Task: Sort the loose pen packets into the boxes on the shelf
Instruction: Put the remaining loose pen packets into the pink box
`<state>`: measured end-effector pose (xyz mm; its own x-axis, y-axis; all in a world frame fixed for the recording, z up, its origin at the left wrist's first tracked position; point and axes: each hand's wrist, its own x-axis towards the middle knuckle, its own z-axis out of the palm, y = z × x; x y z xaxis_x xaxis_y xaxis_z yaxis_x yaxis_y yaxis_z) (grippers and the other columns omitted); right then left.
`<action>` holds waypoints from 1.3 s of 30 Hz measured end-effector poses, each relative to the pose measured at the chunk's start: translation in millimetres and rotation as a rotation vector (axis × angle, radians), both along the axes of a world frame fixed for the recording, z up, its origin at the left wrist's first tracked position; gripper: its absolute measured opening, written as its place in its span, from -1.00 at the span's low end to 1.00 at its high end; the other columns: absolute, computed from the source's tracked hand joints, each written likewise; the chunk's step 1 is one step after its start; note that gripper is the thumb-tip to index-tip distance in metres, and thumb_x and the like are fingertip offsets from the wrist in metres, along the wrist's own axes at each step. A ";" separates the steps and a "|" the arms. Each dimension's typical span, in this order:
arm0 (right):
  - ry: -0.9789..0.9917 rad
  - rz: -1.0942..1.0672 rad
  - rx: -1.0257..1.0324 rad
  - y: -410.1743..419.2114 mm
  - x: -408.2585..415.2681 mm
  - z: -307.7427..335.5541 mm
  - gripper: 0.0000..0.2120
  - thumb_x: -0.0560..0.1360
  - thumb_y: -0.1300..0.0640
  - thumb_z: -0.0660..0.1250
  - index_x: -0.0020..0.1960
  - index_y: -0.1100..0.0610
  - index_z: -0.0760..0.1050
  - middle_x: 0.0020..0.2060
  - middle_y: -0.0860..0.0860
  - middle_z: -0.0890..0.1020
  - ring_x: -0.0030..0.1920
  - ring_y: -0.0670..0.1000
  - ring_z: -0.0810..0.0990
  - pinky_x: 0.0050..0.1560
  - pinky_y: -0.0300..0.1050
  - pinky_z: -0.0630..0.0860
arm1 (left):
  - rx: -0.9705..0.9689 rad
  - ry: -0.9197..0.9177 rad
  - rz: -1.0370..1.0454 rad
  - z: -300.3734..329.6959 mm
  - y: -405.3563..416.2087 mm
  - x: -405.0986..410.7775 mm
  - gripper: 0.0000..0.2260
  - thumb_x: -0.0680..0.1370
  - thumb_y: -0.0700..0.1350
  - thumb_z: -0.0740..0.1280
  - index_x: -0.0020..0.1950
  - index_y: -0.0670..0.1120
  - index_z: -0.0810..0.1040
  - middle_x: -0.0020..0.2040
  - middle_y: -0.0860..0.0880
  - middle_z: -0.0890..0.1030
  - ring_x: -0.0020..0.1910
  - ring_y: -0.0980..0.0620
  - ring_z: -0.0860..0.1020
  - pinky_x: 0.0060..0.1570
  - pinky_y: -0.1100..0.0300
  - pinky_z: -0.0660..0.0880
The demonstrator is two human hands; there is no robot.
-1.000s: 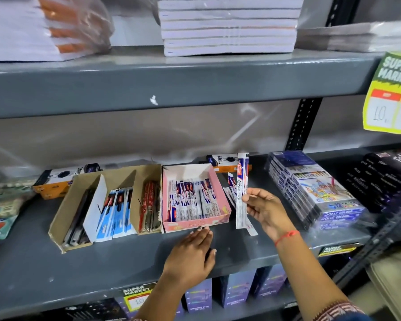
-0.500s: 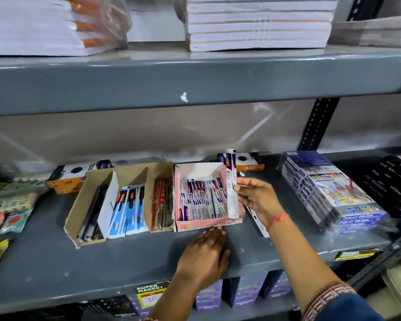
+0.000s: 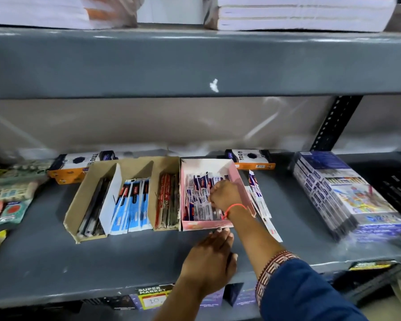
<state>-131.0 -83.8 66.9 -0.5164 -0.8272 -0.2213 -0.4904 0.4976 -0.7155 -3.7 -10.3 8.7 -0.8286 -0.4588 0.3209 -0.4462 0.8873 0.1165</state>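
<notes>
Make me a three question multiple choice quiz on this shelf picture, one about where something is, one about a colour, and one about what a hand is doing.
1. Where do the loose white pen packets lie?
A. On the grey metal shelf, right of the pink cardboard box
B. Inside the brown cardboard box
C. On the upper shelf

2. What colour is the thread on the right wrist?
A. Green
B. Red
C. Yellow

3. What is the left hand doing?
A. Lifting a packet
B. Gripping the upper shelf
C. Resting on the shelf, fingertips at the pink box's front wall

Answers: 1 A, they lie fanned out beside its right wall. 2 B, the red thread circles the wrist behind the right hand, which is among the packets inside the pink box. 3 C, it holds nothing.
</notes>
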 end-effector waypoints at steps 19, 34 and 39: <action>0.187 -0.292 0.072 82.6 -73.0 -13.5 -0.76 0.40 0.29 0.30 0.06 0.31 0.49 0.06 0.30 0.61 0.09 0.27 0.57 0.06 -0.01 0.51 | 0.141 -0.096 0.048 -6.6 -5.3 -0.4 -0.51 0.60 0.10 -0.05 0.49 -0.05 0.10 0.52 0.00 0.11 0.47 0.08 0.06 0.37 0.28 -0.14; -0.680 -0.435 -0.471 103.5 -87.7 11.0 -0.75 0.44 0.30 0.39 -0.37 0.14 0.44 -0.50 0.02 0.42 -0.61 -0.18 0.33 -0.66 -0.43 0.25 | 0.137 -0.130 0.060 -8.8 -7.9 -0.6 -0.51 0.60 0.12 -0.07 0.50 -0.04 0.07 0.52 0.01 0.10 0.47 0.09 0.06 0.30 0.31 -0.20; -0.923 -0.264 -0.567 120.3 -62.1 33.1 -0.81 0.45 0.39 0.33 -0.31 0.22 0.53 -0.61 -0.05 0.55 -0.61 -0.18 0.46 -0.57 -0.42 0.45 | 0.127 -0.133 0.063 -9.4 -7.5 -0.9 -0.50 0.59 0.13 -0.07 0.49 -0.03 0.08 0.52 0.02 0.11 0.46 0.10 0.08 0.31 0.29 -0.19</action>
<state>-193.0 36.5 100.0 -0.5230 -0.8190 -0.2363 0.4197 -0.0061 -0.9077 -4.6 -17.8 -0.7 -0.8282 -0.5408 0.1469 -0.5193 0.8392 0.1617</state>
